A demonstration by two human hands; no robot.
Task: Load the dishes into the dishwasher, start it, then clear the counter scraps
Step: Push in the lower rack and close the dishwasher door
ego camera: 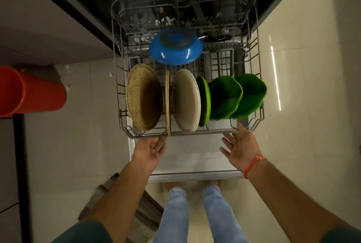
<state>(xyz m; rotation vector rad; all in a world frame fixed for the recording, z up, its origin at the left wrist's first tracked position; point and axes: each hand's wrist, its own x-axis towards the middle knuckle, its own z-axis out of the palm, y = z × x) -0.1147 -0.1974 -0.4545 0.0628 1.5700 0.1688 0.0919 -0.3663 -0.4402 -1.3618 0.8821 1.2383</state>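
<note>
The lower dishwasher rack (195, 131) is pulled out over the open door (195, 166). It holds a speckled tan plate (143, 97), a thin tan plate on edge (167, 104), a cream plate (186, 100), a green plate (205, 102), two green bowls (224, 98) (249, 96) and a blue pan (175, 47) upside down behind them. My left hand (151, 150) reaches the rack's front rail at its left, fingers relaxed. My right hand (239, 145) is spread open at the rail's right end, fingertips touching it.
An orange cylindrical bin (31, 92) stands on the floor at the left beside a cabinet (39, 18). A woven mat (140, 215) lies on the tiled floor under my left arm. My legs stand just in front of the door's edge.
</note>
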